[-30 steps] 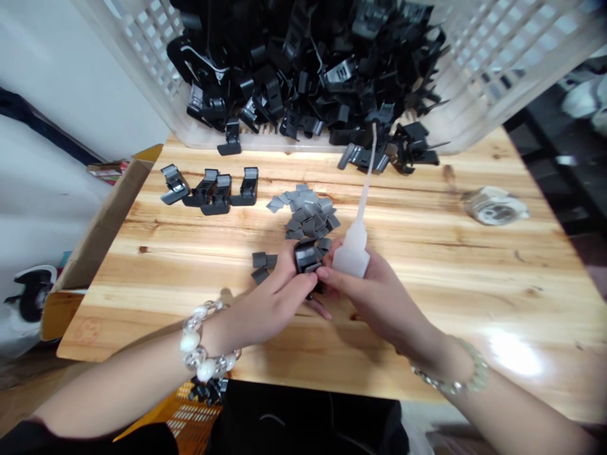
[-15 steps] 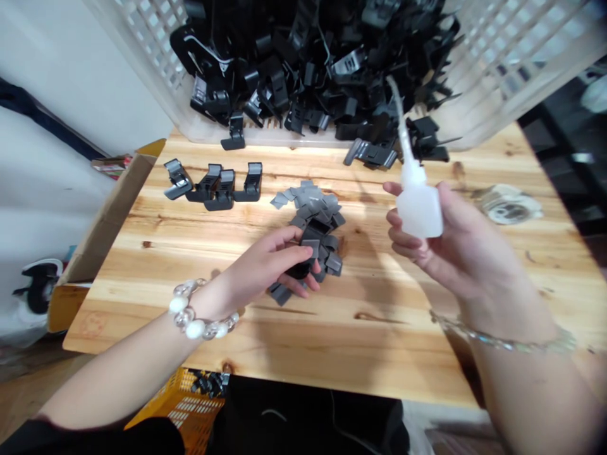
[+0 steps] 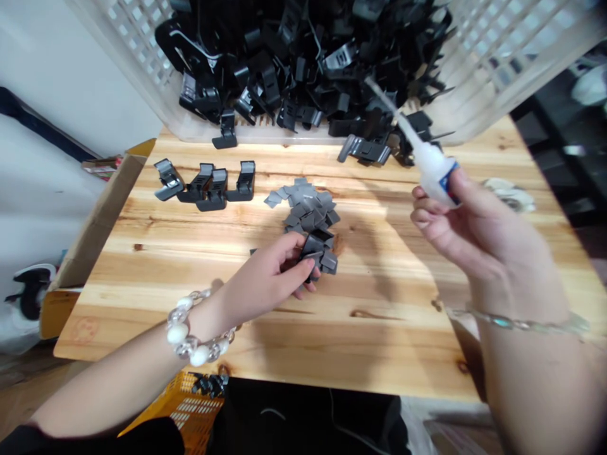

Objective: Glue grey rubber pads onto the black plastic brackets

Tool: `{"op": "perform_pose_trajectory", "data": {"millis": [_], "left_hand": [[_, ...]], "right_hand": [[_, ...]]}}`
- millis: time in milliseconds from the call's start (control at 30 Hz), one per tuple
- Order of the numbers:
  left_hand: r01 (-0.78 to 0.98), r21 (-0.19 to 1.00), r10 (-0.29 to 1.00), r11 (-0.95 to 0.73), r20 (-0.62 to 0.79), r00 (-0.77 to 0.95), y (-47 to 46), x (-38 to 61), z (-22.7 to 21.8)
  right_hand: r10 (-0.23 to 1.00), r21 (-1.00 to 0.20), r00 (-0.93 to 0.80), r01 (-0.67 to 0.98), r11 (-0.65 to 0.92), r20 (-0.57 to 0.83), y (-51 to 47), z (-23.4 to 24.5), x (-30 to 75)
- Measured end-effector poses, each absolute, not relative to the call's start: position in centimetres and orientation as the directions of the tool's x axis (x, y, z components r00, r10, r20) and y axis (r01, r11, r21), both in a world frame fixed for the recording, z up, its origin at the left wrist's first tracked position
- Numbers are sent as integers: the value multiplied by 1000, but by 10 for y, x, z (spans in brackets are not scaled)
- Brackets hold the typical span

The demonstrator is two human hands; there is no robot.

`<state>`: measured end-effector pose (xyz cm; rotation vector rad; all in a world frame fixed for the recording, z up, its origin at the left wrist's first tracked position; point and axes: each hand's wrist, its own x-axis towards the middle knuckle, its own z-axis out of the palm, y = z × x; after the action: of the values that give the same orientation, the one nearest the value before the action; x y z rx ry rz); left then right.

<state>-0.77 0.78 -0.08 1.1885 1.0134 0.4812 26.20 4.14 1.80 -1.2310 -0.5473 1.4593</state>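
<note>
Gripping one bottle [image 3: 430, 169], blue label [image 3: 447, 179] unreadable, in the right hand [image 3: 478, 234] above the table [image 3: 199, 253]; pinching one black part [image 3: 312, 242] in the left hand [image 3: 270, 272], beside grey pieces [image 3: 308, 205] too overlapped to count, right of four similar parts [image 3: 217, 193].

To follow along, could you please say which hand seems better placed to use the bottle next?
Likely the right hand: it holds the bottle, while the left hand grips a black part.
</note>
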Motion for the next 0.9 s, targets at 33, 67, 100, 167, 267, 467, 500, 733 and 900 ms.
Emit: {"op": "perform_pose_trajectory", "data": {"millis": [33,67,100,167,267,467,500,733,900], "left_hand": [[185,919,769,347,-392,505,7,-8,-1],[182,917,760,355,-397,515,7,-7,-2],[177,913,748,367,-403,527,7,-7,-2],[161,905,726,394,-414,549,8,-7,-3],[122,892,707,435,-422,567,9,-7,-1],[73,830,654,552,-486,580,11,-7,4],[68,820,641,569,-494,587,11,-8,4],[92,800,605,593,-518,605,11,-8,3],[83,802,608,592,-512,607,11,-8,3]], "right_hand": [[923,-864,108,-406,-299,-370,41,18,263],[934,-874,82,-388,-292,-349,41,17,263],[944,-880,60,-385,-277,-323,41,16,263],[960,-876,44,-421,-234,-278,40,12,263],[967,-857,102,-492,-155,-234,41,7,262],[955,-887,241,-459,-47,-175,38,11,252],[952,-905,275,-426,-5,-135,38,12,250],[949,-944,308,-289,160,67,35,9,244],[930,-950,354,-248,190,93,33,6,241]]}}
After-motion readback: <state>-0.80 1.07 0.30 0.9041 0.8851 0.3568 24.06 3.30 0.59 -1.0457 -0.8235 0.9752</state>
